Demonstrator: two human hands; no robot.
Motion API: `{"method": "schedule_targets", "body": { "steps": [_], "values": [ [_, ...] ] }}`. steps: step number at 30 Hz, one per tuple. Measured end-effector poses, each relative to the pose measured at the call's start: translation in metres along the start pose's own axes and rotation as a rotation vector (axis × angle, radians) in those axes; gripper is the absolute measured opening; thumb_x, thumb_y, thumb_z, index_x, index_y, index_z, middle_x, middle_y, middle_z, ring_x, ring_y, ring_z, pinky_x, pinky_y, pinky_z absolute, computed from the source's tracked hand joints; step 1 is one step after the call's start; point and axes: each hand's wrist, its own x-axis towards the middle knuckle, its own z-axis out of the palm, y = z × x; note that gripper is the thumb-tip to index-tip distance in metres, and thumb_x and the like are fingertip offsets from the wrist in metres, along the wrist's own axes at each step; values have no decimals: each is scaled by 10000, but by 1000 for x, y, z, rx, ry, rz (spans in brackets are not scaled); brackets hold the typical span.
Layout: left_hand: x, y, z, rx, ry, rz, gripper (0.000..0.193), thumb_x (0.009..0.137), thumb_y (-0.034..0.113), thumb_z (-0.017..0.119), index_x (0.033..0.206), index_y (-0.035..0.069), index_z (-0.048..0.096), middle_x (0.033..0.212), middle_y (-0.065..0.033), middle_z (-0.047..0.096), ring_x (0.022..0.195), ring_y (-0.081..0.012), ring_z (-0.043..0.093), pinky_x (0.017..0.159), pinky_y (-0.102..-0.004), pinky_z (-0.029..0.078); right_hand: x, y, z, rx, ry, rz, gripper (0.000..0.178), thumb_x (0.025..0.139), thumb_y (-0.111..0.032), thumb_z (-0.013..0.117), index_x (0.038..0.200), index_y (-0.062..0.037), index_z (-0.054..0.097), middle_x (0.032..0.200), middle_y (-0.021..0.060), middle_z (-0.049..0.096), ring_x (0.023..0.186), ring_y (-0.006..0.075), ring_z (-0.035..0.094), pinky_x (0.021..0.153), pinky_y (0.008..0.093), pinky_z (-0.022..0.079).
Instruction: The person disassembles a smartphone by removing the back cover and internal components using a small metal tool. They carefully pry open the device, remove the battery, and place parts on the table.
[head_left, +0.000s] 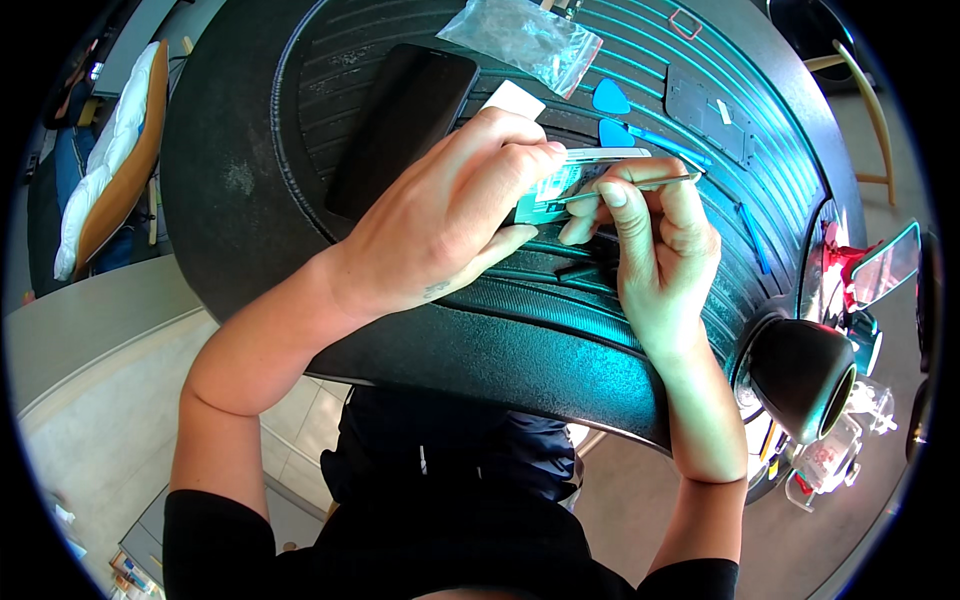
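Note:
My left hand point(445, 215) is closed on a flat, pale-edged piece with a green printed face point(540, 208), held just above the black table. Its fingers cover much of that piece, so I cannot make out its kind. Close beside it, my right hand point(665, 240) pinches a thin, slim metal tool point(660, 183) between thumb and fingers. The tool's narrow end reaches across to the green face; whether it touches is unclear. Left of my left hand lies a large dark phone-like slab point(405, 130), partly covered by the hand. A white card point(515, 100) sticks out beyond my left knuckles.
Beyond my hands lie a clear zip bag point(525, 40), a blue triangular pick point(610, 97), a blue pry tool point(672, 148) and a dark flat panel point(708, 115). Another blue stick point(753, 238) lies right. At the right edge stand a black cup point(800, 370) and red holder point(845, 262).

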Motion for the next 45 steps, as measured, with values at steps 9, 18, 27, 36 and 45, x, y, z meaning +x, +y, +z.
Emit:
{"method": "schedule_targets", "body": {
  "steps": [9,18,27,36,45],
  "values": [
    [0,0,1,4,-2,-7,635,627,-42,829,1178,-18,513,1157,-180,549,1038,-312,600,882,-367,503,0,0,0,-53,9,0,67,958,-52,592,970,12,572,788,64,654,655,94,657,582,212,517],
    [-1,0,1,8,-3,-17,635,622,-50,827,1171,-21,510,1157,-186,546,1041,-315,600,878,-367,507,4,-2,0,-100,-7,-5,88,961,-80,599,948,6,583,742,59,644,628,94,655,554,215,512],
    [1,-1,2,2,-3,27,633,622,-57,828,1166,-24,505,1154,-191,545,1024,-317,605,871,-365,509,5,-2,2,-90,-24,-17,76,954,-71,609,943,0,586,726,57,633,597,90,639,531,216,500],
    [1,-3,3,-31,8,-26,646,623,-40,835,1174,-8,498,1157,-174,554,1051,-304,598,875,-355,506,3,-4,-3,202,68,18,106,997,-92,547,974,11,560,801,72,643,645,102,620,594,228,496],
    [0,-5,0,-4,-2,-245,634,627,73,846,1173,1,532,1086,-142,594,987,-280,626,856,-348,510,14,-11,-32,-396,-200,-194,131,877,54,611,995,10,645,910,84,515,742,169,544,648,289,474]
  ]
}}
